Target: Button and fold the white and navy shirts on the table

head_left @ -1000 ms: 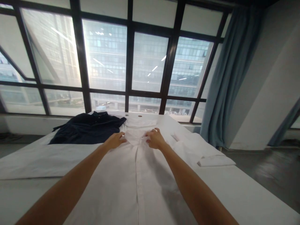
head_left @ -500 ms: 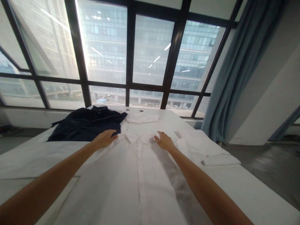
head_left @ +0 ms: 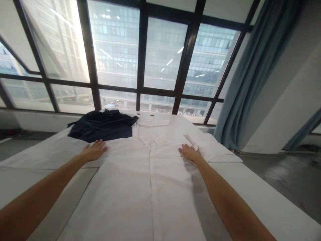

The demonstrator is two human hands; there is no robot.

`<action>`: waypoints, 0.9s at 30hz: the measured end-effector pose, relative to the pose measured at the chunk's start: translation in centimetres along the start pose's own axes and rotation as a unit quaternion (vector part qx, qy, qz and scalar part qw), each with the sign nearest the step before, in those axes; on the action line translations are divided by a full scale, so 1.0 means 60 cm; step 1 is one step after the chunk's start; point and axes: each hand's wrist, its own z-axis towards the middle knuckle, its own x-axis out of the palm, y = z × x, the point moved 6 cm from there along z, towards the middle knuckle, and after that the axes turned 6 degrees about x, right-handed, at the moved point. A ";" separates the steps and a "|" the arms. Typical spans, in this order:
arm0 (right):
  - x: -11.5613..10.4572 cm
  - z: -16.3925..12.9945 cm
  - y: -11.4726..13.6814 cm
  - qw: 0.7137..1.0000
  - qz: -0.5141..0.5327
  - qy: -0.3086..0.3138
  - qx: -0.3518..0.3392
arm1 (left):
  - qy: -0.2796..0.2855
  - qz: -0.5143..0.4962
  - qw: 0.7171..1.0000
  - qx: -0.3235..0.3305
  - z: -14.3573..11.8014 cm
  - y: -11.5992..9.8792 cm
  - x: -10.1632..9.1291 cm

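White shirt [head_left: 127, 190] lies along the middle of the table [head_left: 242, 182]; likely light, soft, easily creased, best held at its shoulders [head_left: 169, 149]. Left hand [head_left: 94, 151]: fingers loosely spread. Right hand [head_left: 190, 153]: fingers bent, pinch unclear.

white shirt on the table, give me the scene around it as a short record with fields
white collared shirt: spread on the white table, collar toward the windows, front placket down its middle
left hand: fingers spread, on white fabric at the shirt's left edge
right hand: on white fabric near the shirt's right shoulder
navy shirt: beyond the left hand
blue curtain: right of the windows
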 end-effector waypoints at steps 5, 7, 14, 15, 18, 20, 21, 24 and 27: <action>-0.049 -0.031 0.033 0.995 -0.059 -0.077 -0.002 | 0.023 0.047 0.994 -0.096 0.013 -0.041 -0.043; -0.083 -0.054 0.088 0.984 -0.070 -0.156 -0.043 | -0.032 0.061 0.997 -0.036 0.028 -0.110 -0.073; -0.081 -0.132 0.300 0.974 0.062 -0.072 -0.206 | -0.038 -0.071 0.966 0.246 0.058 -0.320 -0.053; -0.074 -0.137 0.311 0.972 0.063 -0.078 -0.214 | -0.017 -0.075 0.966 0.246 0.060 -0.322 -0.041; -0.046 -0.130 0.310 0.975 0.067 -0.032 -0.211 | 0.035 -0.073 0.968 0.238 0.071 -0.315 -0.016; -0.033 -0.118 0.302 0.972 0.077 0.011 -0.222 | 0.049 -0.074 0.969 0.231 0.083 -0.311 -0.013; -0.033 -0.111 0.300 0.968 0.083 0.012 -0.237 | 0.044 -0.079 0.970 0.228 0.091 -0.311 -0.016; -0.051 -0.090 0.295 0.961 0.104 -0.036 -0.253 | -0.014 -0.090 0.973 0.212 0.120 -0.316 -0.031; -0.067 -0.064 0.289 0.964 0.100 -0.061 -0.237 | -0.046 -0.073 0.975 0.207 0.144 -0.322 -0.039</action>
